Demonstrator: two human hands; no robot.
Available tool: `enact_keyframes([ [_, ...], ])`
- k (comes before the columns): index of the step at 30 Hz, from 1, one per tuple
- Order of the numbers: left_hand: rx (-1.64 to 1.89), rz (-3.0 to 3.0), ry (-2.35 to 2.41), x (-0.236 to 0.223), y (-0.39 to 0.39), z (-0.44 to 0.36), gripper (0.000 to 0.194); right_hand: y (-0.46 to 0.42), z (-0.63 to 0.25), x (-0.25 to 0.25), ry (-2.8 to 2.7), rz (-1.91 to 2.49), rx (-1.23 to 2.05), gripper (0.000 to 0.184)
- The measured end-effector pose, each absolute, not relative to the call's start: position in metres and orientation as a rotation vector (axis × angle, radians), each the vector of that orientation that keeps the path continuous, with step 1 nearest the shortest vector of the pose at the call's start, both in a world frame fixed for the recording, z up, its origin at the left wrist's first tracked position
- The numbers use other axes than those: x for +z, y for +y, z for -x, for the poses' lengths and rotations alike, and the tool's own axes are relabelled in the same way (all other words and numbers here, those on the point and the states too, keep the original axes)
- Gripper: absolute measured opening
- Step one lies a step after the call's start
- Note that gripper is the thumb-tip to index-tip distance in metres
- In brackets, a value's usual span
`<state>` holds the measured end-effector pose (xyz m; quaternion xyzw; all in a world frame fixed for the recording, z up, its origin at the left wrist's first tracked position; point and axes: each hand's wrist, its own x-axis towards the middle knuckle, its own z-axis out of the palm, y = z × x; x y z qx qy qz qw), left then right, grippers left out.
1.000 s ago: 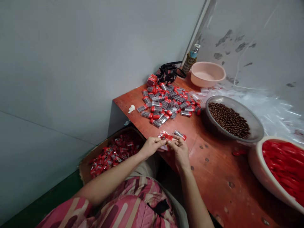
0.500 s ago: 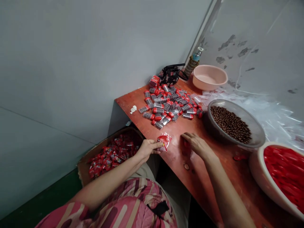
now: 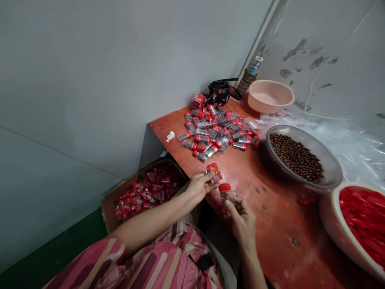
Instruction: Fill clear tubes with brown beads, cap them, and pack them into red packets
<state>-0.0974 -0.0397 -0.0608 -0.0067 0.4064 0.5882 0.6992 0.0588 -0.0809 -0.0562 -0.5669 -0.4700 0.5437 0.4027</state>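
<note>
Near the table's front edge, my left hand [image 3: 201, 185] pinches a small red printed plastic packet [image 3: 214, 170] between thumb and fingers. Just right of it, my right hand [image 3: 243, 214] grips a small clear jar [image 3: 225, 193] by its lower end. The jar has a red lid, tilted toward the packet, and dark brown balls show through its wall. Jar and packet are close, though I cannot tell whether they touch. Behind them lies a pile of similar red-lidded jars [image 3: 221, 130], filled with dark balls.
A carton [image 3: 108, 210] of red packets stands below the table's left edge. On the table [image 3: 255, 237] are a grey bowl [image 3: 333, 170] of brown balls, a white tub [image 3: 326, 212] of red plastic pieces, clear plastic tubes or sleeves [image 3: 351, 148], a pink basin [image 3: 270, 104] and a dark bag [image 3: 218, 94].
My right hand has come toward me and now holds a red-lidded jar beside the packet. My left hand keeps hold of the packet, now slightly further right. The view has shifted a little.
</note>
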Motion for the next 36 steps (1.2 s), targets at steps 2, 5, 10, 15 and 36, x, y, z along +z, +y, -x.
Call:
enact_keyframes([
  [2, 1.324, 0.019, 0.9, -0.058, -0.041, 0.092, 0.011, -0.087, -0.052, -0.061, -1.15, 1.436, 1.323, 0.031],
  [5, 1.333, 0.001, 0.878, -0.055, -0.043, 0.085, 0.013, -0.087, -0.049, -0.066, -1.179, 1.443, 1.224, 0.031],
  [10, 1.351, -0.058, 0.852, -0.055, -0.046, 0.077, 0.02, -0.086, -0.049, -0.07, -1.234, 1.47, 1.124, 0.032],
  [15, 1.318, -0.171, 0.863, -0.054, -0.046, 0.077, 0.028, -0.083, -0.046, -0.075, -1.095, 1.411, 1.216, 0.029],
  [36, 1.141, -0.448, 0.943, -0.058, -0.047, 0.077, 0.025, -0.084, -0.035, -0.079, -1.045, 1.393, 1.086, 0.027],
])
